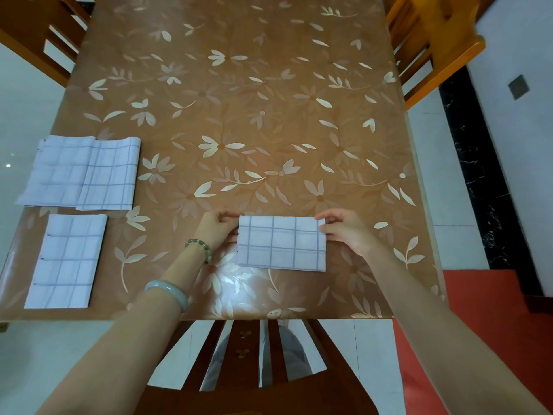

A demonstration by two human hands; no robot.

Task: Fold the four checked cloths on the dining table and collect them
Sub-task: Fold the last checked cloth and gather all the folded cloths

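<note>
Entry, cloth in hand: the folded checked cloth [281, 244] lies flat on the dining table [269, 115], close to the near edge, straight ahead of me. My left hand [220, 227] pinches its far left corner, thumb against curled fingers. My right hand [344, 230] pinches the far right corner the same way. Neither hand holds anything else.

Other cloths, all at the table's left side: a narrow folded cloth [67, 260] near the front edge. Beyond it are what I take to be two more, a paler cloth [58, 170] with a second cloth [110, 175] overlapping its right edge. That makes four.

Judgement: this is the last fold, or its squaring-up. The piece is already a small rectangle with its edges roughly matched. Whether one more halving is intended I cannot tell.

Next move calls for: releasing once the far edge sits true, then gathering. The three on the left lie well apart from this one, so I would carry it over and stack, minding that no fold springs open
</note>
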